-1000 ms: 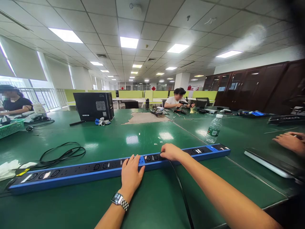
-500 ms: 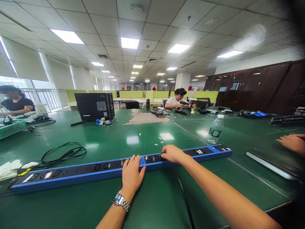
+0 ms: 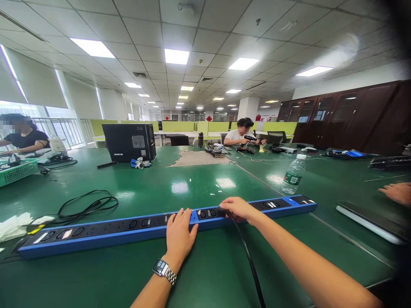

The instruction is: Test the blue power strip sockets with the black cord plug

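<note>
Blue-and-black power strip [image 3: 141,235] is laid across the lower half of the frame, left edge to right of centre, slightly higher at the right end. A black plug [image 3: 224,211] is held at its top face just right of centre, pinched in the fingers of the right hand [image 3: 239,209]; a black cable [image 3: 253,269] is run from it to the bottom edge. The strip is steadied by the left hand [image 3: 180,233], which is laid over it at centre, fingers loosely spread, not clenched. Progress: plug is judged lined up with a socket position, maybe partly in; seating depth is hidden by the fingers, so full insertion or removal can't be confirmed. Plug not yet let go. Farther out: coiled black cord [image 3: 77,217] is seen at left, a water bottle [image 3: 293,175] is stood behind the strip's right end, a black computer tower [image 3: 125,143] is placed upper left of centre. Vs. half a second ago: the whole view is shifted slightly right, a bit more of the plug is exposed below the fingers, hand placement is otherwise near unchanged; a co-worker's hand [image 3: 398,193] is now cut off more by the right edge.
</note>
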`<action>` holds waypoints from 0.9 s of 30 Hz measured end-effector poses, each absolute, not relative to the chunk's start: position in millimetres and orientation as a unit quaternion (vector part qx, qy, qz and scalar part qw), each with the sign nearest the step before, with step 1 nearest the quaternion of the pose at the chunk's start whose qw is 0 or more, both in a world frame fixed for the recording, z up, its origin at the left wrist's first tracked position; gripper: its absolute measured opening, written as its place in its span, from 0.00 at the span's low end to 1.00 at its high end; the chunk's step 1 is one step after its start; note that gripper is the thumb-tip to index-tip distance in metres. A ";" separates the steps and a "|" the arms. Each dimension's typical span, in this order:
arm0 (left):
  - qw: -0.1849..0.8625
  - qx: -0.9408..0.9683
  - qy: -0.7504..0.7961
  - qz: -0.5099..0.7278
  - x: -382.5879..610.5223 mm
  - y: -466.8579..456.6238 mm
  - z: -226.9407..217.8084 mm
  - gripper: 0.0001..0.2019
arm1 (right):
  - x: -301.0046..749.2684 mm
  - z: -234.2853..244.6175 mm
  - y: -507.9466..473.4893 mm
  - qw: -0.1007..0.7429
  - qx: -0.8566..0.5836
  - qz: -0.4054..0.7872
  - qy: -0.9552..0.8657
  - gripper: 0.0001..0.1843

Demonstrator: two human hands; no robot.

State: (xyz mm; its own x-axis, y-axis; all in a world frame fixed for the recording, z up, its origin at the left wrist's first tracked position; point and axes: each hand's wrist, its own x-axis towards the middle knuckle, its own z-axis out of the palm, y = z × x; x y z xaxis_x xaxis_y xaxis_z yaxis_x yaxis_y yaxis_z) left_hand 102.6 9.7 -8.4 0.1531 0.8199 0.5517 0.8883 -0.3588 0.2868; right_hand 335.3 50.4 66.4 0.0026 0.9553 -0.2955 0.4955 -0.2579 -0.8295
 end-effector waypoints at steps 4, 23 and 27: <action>0.050 -0.757 -0.564 -0.326 102.4 9.9 -9.2 0.20 | 340.9 68.4 46.9 0.291 -0.640 0.494 -0.512 0.17; 0.042 -0.758 -0.563 -0.327 101.5 10.1 -8.5 0.20 | 353.0 44.7 38.0 0.408 -0.536 0.554 -0.488 0.27; 0.038 -0.759 -0.563 -0.325 101.2 10.7 -8.6 0.20 | 354.1 34.9 39.4 0.426 -0.529 0.546 -0.490 0.26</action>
